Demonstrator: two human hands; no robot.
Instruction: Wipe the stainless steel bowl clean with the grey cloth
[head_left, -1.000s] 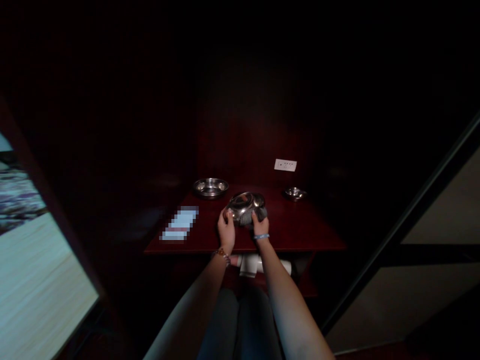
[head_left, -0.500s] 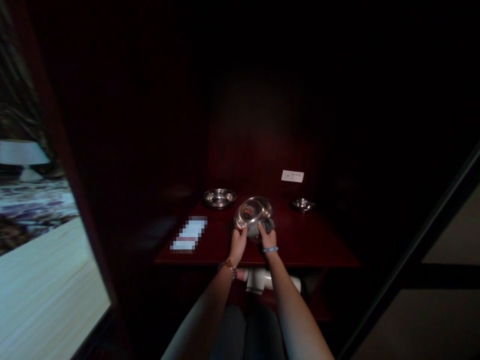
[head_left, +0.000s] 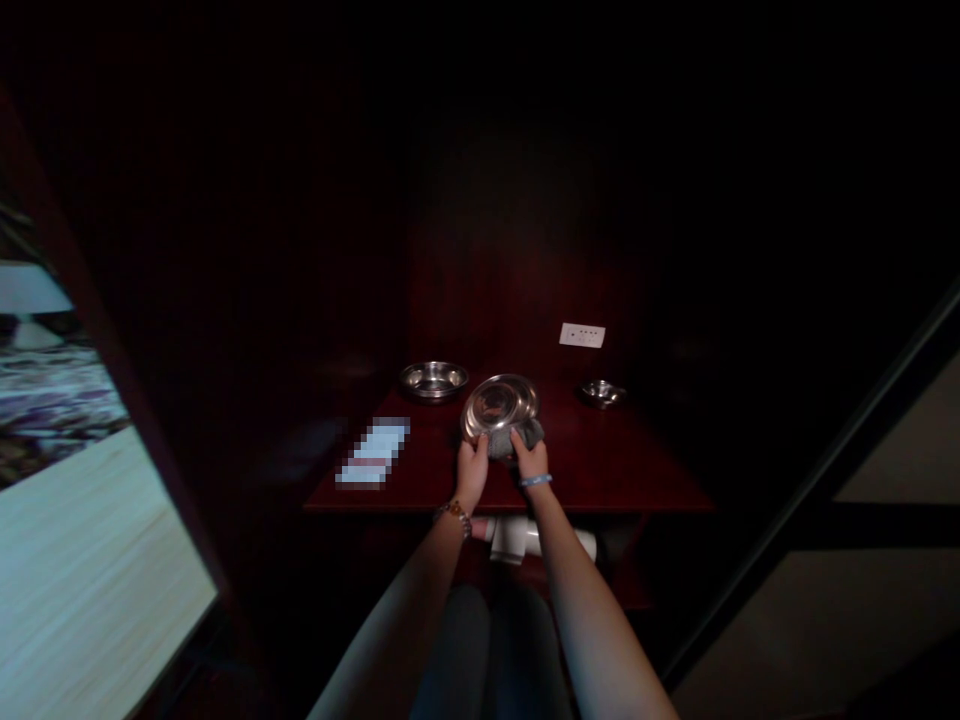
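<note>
Between my hands a shiny stainless steel bowl (head_left: 499, 398) is held tilted over the dark red desk, its round base facing me. My left hand (head_left: 472, 467) grips the lower left of its rim, thumb on top. My right hand (head_left: 532, 458) is closed around a grey cloth (head_left: 504, 442) pressed against the bowl's lower right edge. The fingers beneath the bowl and cloth are hidden.
A larger steel bowl (head_left: 433, 381) stands at the back left of the desk (head_left: 600, 470), a small steel bowl (head_left: 603, 394) at the back right. A blurred pale sheet (head_left: 373, 453) lies left. Below, a white cylindrical object (head_left: 534, 541) rests on a lower shelf.
The whole view has shifted slightly, so the desk and bowls appear a little higher. Both hands keep hold of the bowl and cloth, and the bowl's tilt has changed slightly.
</note>
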